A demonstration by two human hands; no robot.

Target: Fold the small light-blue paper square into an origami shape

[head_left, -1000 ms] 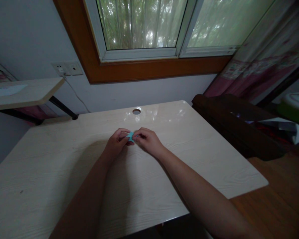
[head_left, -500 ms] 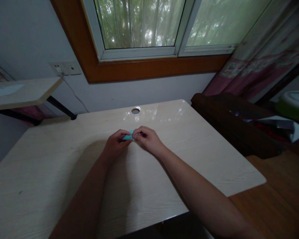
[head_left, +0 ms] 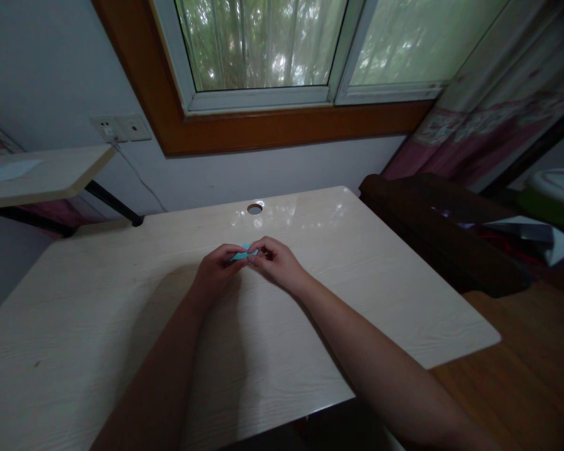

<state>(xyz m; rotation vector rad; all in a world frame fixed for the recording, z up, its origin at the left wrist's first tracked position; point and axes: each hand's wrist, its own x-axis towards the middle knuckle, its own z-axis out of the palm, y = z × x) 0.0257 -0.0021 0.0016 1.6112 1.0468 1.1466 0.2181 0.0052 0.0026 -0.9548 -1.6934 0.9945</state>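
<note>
Both hands meet over the middle of a pale wooden table (head_left: 122,300). My left hand (head_left: 216,272) and my right hand (head_left: 277,263) pinch a small folded piece of turquoise paper (head_left: 241,255) between their fingertips, just above the tabletop. Only a thin sliver of the paper shows; the fingers cover most of it. Both forearms reach in from the bottom of the view.
A round cable hole (head_left: 254,208) sits near the table's far edge. A small shelf (head_left: 42,175) juts from the wall at left, under wall sockets (head_left: 120,128). A dark wooden piece of furniture (head_left: 442,232) stands close to the table's right side, below a curtain (head_left: 493,113).
The turquoise paper shows less than before, flattened and more hidden between the fingertips. Both hands have stayed at about the same spot on the table.
</note>
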